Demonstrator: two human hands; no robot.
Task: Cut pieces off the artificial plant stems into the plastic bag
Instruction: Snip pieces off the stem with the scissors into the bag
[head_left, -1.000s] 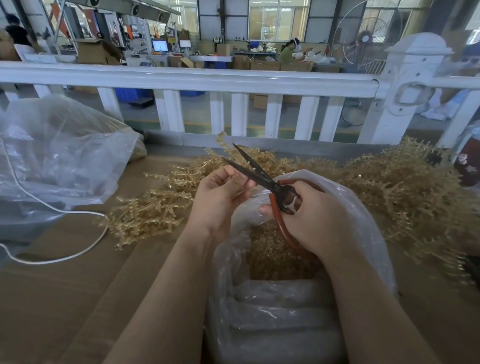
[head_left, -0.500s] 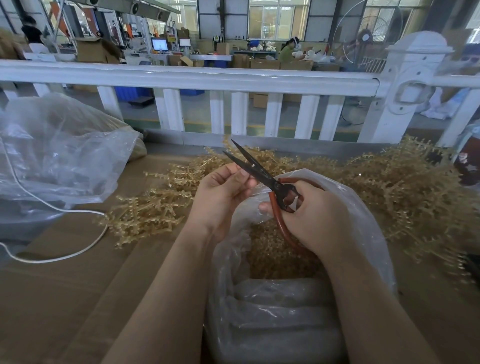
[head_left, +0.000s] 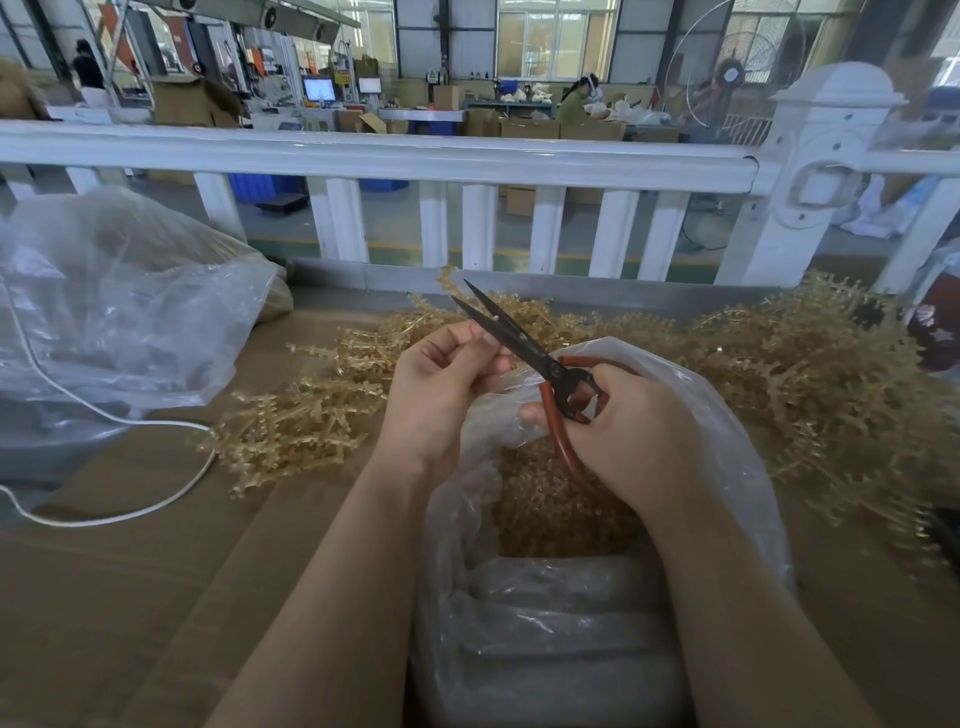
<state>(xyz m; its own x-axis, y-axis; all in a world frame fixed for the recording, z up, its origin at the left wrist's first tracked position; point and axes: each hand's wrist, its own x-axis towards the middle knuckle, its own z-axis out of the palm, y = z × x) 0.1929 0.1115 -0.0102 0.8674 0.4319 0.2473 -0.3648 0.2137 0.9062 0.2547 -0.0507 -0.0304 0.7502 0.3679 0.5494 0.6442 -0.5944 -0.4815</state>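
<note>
Gripping scissors (head_left: 524, 348), right hand (head_left: 631, 434); left hand (head_left: 441, 387) curled alongside.

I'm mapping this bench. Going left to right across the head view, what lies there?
Empty bag → white cord → left hand → scissors → right hand → big stem pile.

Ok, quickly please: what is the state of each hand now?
Left hand: fingers curled, pinching something small at the blades; what it is cannot be told.
Right hand: grips the scissors, blades open.
</note>
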